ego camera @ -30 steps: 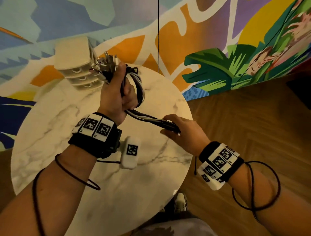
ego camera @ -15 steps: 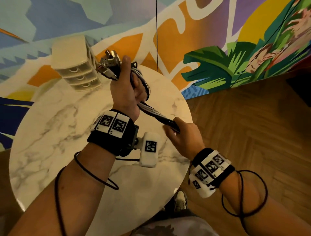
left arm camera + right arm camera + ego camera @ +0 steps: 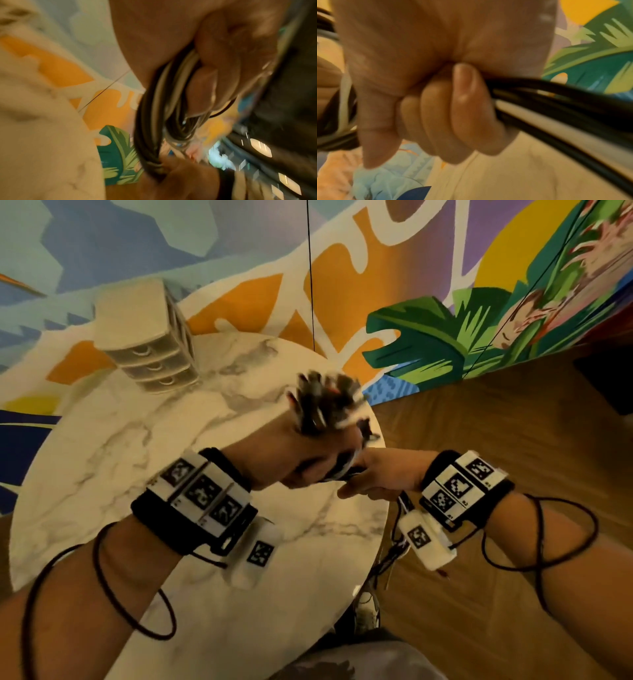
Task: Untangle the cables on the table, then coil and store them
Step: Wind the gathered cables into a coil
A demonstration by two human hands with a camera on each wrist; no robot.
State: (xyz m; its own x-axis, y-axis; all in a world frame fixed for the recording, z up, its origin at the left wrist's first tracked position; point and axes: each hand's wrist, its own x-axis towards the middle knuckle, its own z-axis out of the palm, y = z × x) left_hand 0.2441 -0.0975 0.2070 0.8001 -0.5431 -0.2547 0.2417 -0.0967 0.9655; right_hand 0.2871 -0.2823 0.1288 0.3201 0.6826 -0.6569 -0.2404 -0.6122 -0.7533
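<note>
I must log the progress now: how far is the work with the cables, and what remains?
Done: the black and white cables are off the round marble table and gathered into one bundle, plug ends together. In hand: the left hand grips the looped bundle, the right hand grips the trailing length beside it, so coiling looks underway. Left: finishing the coil and storing it, perhaps in the small beige drawer unit.

No word, brand or number could be read. Large white painted strokes crossed the orange patch of the wall mural, too cropped to make out as letters. The wristbands carried square black-and-white coded markers, with tiny print beside them too small to read.
</note>
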